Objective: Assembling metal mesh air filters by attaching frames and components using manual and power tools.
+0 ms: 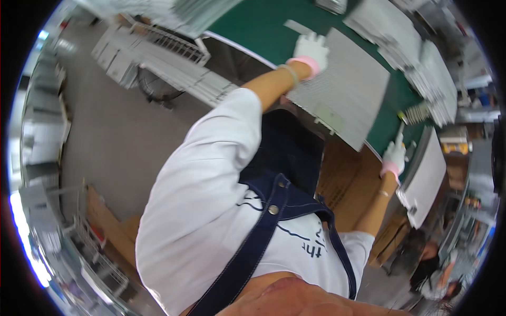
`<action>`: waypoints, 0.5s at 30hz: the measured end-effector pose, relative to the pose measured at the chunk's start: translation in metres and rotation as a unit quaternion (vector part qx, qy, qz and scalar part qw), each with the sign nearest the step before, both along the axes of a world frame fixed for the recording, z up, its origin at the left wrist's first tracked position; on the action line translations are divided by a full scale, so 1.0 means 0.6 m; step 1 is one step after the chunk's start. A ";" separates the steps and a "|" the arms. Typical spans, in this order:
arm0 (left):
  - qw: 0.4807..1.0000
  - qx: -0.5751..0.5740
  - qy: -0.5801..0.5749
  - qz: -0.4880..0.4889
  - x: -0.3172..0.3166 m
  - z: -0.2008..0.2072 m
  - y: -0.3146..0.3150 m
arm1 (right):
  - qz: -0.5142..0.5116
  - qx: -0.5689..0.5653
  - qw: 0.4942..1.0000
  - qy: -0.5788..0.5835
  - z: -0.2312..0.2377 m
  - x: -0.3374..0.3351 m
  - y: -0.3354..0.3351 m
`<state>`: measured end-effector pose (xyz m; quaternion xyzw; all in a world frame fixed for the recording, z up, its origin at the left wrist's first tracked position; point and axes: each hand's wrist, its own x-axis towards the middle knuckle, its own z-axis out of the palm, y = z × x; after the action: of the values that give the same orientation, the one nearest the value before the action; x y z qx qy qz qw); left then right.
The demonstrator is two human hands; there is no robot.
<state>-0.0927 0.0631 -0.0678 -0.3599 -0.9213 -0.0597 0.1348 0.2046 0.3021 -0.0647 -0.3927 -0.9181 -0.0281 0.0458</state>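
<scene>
A grey, finely ribbed panel (358, 79) lies on the green table top, its near corner reaching past the table edge. My left hand (312, 48), in a white glove with a pink cuff, rests with fingers spread at the panel's far left corner. Beside those fingers lies a short pale strip (298, 26). A pale green plate (329, 118) sits at the panel's near edge. My right hand (394, 154), gloved the same way, is at the table's right edge, its fingers closed around a slim light thing with a yellowish end, too small to name.
Stacks of pale panels (387, 31) stand along the table's far side. A ribbed light bundle (418, 113) lies near my right hand. To the right leans a white panel (424, 181). A cardboard box (348, 179) is under the table; long white pieces (174, 71) lie on the left.
</scene>
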 end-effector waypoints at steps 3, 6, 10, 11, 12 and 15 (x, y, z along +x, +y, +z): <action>0.999 0.026 -0.019 0.031 -0.014 -0.029 -0.007 | 0.017 0.098 0.995 0.030 0.020 -0.003 -0.033; 0.963 0.244 -0.107 0.046 -0.032 -0.048 -0.042 | 0.128 0.056 0.962 0.234 0.079 -0.018 -0.118; 0.767 0.578 -0.268 0.076 0.002 0.003 -0.222 | 0.184 -0.073 0.902 0.383 0.082 0.028 -0.216; 0.812 0.541 -0.173 0.131 -0.016 -0.035 -0.290 | 0.197 -0.095 0.900 0.377 0.071 0.038 -0.229; 0.838 0.493 -0.142 0.185 -0.041 -0.070 -0.353 | 0.183 -0.127 0.897 0.382 0.055 0.048 -0.239; 0.881 0.170 -0.317 0.306 -0.036 -0.144 -0.482 | 0.088 -0.282 0.887 0.356 0.019 0.048 -0.282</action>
<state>-0.1141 -0.2261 -0.1540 0.0069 -0.9548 -0.2821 -0.0936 0.2334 0.1332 -0.0534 -0.2898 -0.8404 0.3775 0.2592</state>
